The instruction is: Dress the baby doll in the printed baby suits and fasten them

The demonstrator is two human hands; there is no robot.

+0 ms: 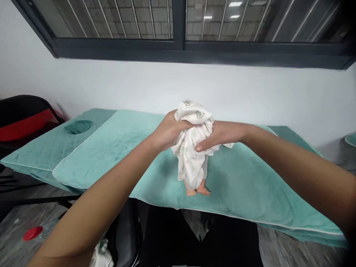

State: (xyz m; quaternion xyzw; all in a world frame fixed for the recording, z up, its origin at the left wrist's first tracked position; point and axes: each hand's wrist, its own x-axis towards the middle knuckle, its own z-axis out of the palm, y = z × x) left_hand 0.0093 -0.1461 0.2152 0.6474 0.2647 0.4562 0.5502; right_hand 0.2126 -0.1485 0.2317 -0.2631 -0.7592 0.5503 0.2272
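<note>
A baby doll (203, 188) stands upright near the front edge of the teal-covered massage table (116, 148); only its feet and a bit of its lower legs show. White baby clothing (191, 159) with small printed figures is bunched over the doll and hides its head and body. My left hand (174, 128) grips the bunched cloth from the left, thumb across the front. From the right, my right hand (213, 137) is closed around the cloth too, its thumb pressed on the front. The fingers of both hands are partly hidden behind the fabric.
A white wall and a dark-framed window (178, 52) are behind the table. At the left, the table has a face hole (78, 127), and a black and red chair (25, 118) stands past it. A red-capped bottle (33, 233) and a black seat (126, 230) are below.
</note>
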